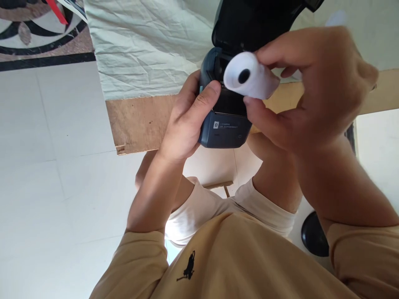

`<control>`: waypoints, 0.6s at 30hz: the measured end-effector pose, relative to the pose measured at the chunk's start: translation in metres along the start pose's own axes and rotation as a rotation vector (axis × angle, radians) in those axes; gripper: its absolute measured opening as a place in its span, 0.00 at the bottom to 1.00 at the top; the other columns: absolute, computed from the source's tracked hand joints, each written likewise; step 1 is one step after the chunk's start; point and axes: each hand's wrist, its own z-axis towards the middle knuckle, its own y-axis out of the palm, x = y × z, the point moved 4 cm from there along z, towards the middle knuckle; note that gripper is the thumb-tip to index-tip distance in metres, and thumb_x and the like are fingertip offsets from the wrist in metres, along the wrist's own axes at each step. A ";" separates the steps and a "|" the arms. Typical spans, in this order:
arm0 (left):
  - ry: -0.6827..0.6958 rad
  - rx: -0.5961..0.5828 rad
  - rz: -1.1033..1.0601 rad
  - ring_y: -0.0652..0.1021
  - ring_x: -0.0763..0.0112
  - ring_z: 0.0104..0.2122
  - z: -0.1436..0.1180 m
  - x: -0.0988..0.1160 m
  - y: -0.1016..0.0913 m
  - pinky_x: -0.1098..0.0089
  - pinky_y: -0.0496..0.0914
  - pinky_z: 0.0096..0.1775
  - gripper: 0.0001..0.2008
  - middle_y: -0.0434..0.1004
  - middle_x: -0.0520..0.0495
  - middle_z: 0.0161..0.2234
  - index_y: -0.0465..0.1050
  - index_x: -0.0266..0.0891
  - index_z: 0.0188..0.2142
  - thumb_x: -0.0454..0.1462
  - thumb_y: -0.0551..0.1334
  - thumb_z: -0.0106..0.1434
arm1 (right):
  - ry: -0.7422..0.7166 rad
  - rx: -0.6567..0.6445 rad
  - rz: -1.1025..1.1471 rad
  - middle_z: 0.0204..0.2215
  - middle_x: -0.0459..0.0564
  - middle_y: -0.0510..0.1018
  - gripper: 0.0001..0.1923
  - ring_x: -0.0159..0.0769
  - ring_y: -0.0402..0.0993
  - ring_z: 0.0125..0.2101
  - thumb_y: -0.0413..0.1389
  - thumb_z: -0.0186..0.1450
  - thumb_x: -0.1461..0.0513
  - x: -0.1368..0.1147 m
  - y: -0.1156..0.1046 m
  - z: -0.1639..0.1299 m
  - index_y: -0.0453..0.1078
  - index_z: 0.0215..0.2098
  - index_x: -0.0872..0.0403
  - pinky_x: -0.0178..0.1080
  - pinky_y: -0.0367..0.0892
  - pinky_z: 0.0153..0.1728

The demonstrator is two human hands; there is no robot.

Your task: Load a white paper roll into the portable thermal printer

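My left hand (pixel 187 120) grips a small dark blue printer (pixel 225 128) by its left side, thumb on its top edge. The printer's black lid (pixel 249 20) is swung up and open. My right hand (pixel 311 91) pinches a white paper roll (pixel 251 77) between fingers and thumb, just above the printer's open bay. The roll's dark core hole faces me. Both hands are held over my lap, near the table's edge.
A table with a brown board edge (pixel 140 120) and a wrinkled white cloth (pixel 146 45) lies ahead. White floor tiles (pixel 46 166) spread left, with a patterned inlay (pixel 31 29) at top left. A black round object (pixel 313 234) sits by my right arm.
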 end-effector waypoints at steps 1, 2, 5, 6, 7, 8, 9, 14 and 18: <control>0.006 -0.004 0.011 0.71 0.59 0.39 0.000 0.000 -0.001 0.63 0.64 0.40 0.14 0.70 0.46 0.33 0.69 0.45 0.34 0.50 0.57 0.54 | -0.097 0.022 -0.109 0.38 0.35 0.72 0.13 0.24 0.70 0.39 0.51 0.58 0.56 -0.007 0.000 0.001 0.66 0.41 0.45 0.33 0.64 0.41; 0.007 -0.005 0.016 0.71 0.57 0.41 0.001 -0.001 -0.001 0.63 0.64 0.41 0.15 0.71 0.46 0.34 0.69 0.45 0.34 0.51 0.57 0.54 | -0.174 0.050 -0.222 0.39 0.36 0.72 0.14 0.25 0.70 0.37 0.51 0.58 0.56 -0.012 -0.001 0.002 0.65 0.43 0.46 0.34 0.64 0.39; -0.006 -0.009 0.013 0.72 0.56 0.41 0.001 -0.003 -0.002 0.62 0.65 0.42 0.15 0.72 0.46 0.34 0.69 0.46 0.34 0.51 0.58 0.53 | -0.112 0.025 -0.402 0.39 0.42 0.72 0.17 0.32 0.71 0.37 0.51 0.57 0.52 -0.013 0.000 0.003 0.65 0.41 0.50 0.40 0.65 0.39; -0.004 -0.007 0.007 0.72 0.56 0.41 0.001 -0.004 -0.002 0.61 0.65 0.42 0.16 0.73 0.46 0.35 0.69 0.46 0.34 0.52 0.57 0.52 | -0.044 -0.001 -0.404 0.38 0.43 0.73 0.17 0.33 0.70 0.38 0.51 0.56 0.51 -0.010 0.000 0.004 0.66 0.40 0.50 0.42 0.65 0.40; 0.002 0.000 -0.001 0.72 0.56 0.41 0.001 -0.005 -0.002 0.61 0.66 0.42 0.16 0.73 0.46 0.35 0.69 0.46 0.35 0.52 0.57 0.52 | 0.005 -0.015 -0.391 0.38 0.42 0.73 0.16 0.34 0.70 0.38 0.52 0.56 0.50 -0.008 0.000 0.004 0.66 0.38 0.49 0.43 0.64 0.42; 0.011 0.010 -0.005 0.72 0.55 0.41 0.001 -0.005 -0.001 0.61 0.66 0.42 0.17 0.73 0.46 0.35 0.69 0.47 0.35 0.53 0.57 0.52 | 0.031 -0.018 -0.366 0.37 0.42 0.74 0.15 0.34 0.70 0.38 0.52 0.55 0.51 -0.007 0.000 0.005 0.67 0.37 0.49 0.43 0.64 0.42; 0.021 0.022 -0.007 0.72 0.55 0.42 0.001 -0.006 -0.001 0.62 0.66 0.41 0.18 0.74 0.46 0.35 0.69 0.47 0.35 0.54 0.56 0.52 | 0.035 -0.013 -0.334 0.37 0.42 0.74 0.14 0.34 0.70 0.38 0.53 0.55 0.52 -0.006 0.000 0.005 0.67 0.37 0.49 0.42 0.64 0.41; 0.015 0.025 -0.022 0.72 0.55 0.44 0.000 -0.005 0.000 0.63 0.68 0.40 0.16 0.74 0.47 0.33 0.69 0.48 0.34 0.53 0.58 0.51 | -0.097 0.017 -0.153 0.41 0.44 0.71 0.15 0.28 0.69 0.36 0.50 0.56 0.55 -0.005 0.008 0.004 0.64 0.40 0.53 0.34 0.66 0.34; 0.007 -0.018 -0.024 0.73 0.57 0.41 0.000 -0.004 -0.001 0.62 0.68 0.40 0.14 0.73 0.47 0.34 0.69 0.47 0.32 0.51 0.57 0.53 | -0.037 0.000 -0.164 0.39 0.48 0.71 0.18 0.33 0.70 0.37 0.53 0.54 0.55 -0.001 0.011 0.004 0.62 0.40 0.56 0.39 0.66 0.36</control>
